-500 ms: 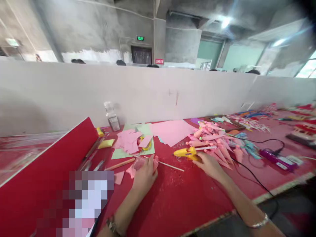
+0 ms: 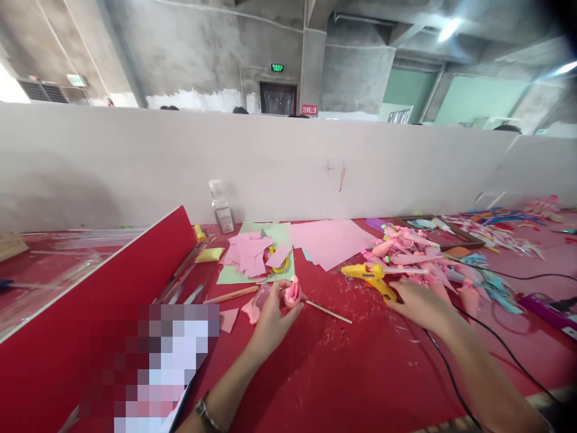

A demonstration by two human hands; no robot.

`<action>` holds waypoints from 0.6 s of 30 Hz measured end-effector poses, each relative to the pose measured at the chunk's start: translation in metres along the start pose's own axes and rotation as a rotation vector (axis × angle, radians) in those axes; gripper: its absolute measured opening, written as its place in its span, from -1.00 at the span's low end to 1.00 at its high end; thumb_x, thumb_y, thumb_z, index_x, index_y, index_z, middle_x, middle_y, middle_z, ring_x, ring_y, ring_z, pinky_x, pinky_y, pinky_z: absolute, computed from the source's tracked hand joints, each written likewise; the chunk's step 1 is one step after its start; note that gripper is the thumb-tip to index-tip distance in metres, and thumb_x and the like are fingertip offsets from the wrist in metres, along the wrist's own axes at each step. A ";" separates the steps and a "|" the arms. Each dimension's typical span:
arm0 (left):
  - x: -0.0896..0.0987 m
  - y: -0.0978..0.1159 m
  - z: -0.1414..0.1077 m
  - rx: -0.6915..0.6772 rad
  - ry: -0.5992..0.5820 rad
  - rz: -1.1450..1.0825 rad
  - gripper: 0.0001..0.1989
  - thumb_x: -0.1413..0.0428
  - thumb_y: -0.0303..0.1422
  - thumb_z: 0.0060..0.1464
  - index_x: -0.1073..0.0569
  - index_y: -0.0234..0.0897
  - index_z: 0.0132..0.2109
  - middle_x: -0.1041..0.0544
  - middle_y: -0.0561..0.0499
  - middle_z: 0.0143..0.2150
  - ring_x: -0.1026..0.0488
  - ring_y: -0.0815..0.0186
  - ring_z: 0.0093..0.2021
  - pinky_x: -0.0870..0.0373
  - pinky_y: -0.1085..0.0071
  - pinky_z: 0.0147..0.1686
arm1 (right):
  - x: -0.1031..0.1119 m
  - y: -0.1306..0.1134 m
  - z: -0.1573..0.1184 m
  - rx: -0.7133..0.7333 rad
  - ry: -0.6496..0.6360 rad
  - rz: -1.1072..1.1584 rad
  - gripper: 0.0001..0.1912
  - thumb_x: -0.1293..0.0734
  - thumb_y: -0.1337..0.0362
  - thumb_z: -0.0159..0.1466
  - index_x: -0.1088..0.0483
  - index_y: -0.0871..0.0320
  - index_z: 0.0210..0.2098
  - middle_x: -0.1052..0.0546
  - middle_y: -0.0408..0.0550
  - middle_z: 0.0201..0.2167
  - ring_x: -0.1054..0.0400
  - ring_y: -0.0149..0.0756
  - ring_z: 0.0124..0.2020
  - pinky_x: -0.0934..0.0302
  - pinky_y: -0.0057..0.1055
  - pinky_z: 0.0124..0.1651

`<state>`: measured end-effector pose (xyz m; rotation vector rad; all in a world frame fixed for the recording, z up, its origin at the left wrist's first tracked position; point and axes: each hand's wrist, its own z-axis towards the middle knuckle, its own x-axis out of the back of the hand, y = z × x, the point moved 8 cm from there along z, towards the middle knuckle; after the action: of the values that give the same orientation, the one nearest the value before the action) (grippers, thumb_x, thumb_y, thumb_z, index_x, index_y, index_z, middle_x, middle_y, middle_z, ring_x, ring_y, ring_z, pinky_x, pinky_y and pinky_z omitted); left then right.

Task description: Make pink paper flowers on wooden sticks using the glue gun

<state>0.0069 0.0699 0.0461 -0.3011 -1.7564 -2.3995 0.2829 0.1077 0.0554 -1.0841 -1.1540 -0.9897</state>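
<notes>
Between thumb and fingers, my left hand [image 2: 273, 319] pinches a small pink flower-like piece [image 2: 293, 293] with folded layers and a pale rounded tip. My right hand [image 2: 421, 304] has its fingers at the handle of a yellow hot glue gun [image 2: 367, 272], whose nozzle points left and whose white glue stick [image 2: 408, 271] juts out behind. A crumpled pink lump [image 2: 252, 311] lies just left of my left hand. From beside that hand a thin pale stick [image 2: 331, 312] runs to the right on the red table [image 2: 342, 367].
Pink paper pieces [image 2: 250, 252] lie on a green sheet [image 2: 229, 276], near yellow-handled scissors [image 2: 282, 261]. Pink cones and flowers [image 2: 415, 246] are piled behind my right hand. A black cord [image 2: 446, 361] crosses the table's right side. A red board [image 2: 112, 282] stands at left.
My left hand has lifted and turned, now showing the pink flower-like piece in its fingers. My right hand has shifted back along the glue gun's handle. The view has swung left.
</notes>
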 end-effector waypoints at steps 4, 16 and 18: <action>0.000 -0.002 0.000 -0.024 0.008 0.056 -0.85 0.01 -0.46 -0.05 -0.19 -0.27 -0.27 -0.36 0.06 -0.36 -0.34 0.38 -0.31 -0.24 0.46 -0.28 | 0.021 -0.075 -0.017 0.227 -0.051 0.235 -0.79 -0.23 0.22 0.11 -0.37 0.11 -0.26 -0.47 -0.02 -0.33 -0.34 -0.21 -0.32 -0.17 -0.32 -0.26; -0.015 -0.007 -0.008 -0.039 -0.145 0.229 -0.81 0.06 -0.58 -0.16 -0.16 -0.26 -0.34 -0.27 0.12 -0.42 -0.24 0.42 -0.42 -0.17 0.52 -0.41 | -0.044 -0.176 -0.011 0.572 -0.165 1.026 -0.59 -0.26 0.34 0.10 -0.15 0.08 -0.06 -0.37 -0.08 -0.20 -0.29 -0.33 -0.24 -0.20 -0.39 -0.19; -0.013 -0.005 -0.008 -0.039 -0.119 0.257 -0.82 0.05 -0.57 -0.15 -0.18 -0.27 -0.34 -0.28 0.11 -0.42 -0.25 0.41 -0.42 -0.17 0.52 -0.41 | -0.046 -0.173 -0.009 0.574 -0.156 1.027 -0.66 -0.19 0.39 0.13 -0.18 0.09 -0.09 -0.38 -0.10 -0.27 -0.29 -0.36 -0.28 -0.19 -0.40 -0.20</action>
<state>0.0175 0.0641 0.0363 -0.6457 -1.6053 -2.2747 0.1102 0.0663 0.0319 -1.0717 -0.7426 0.2225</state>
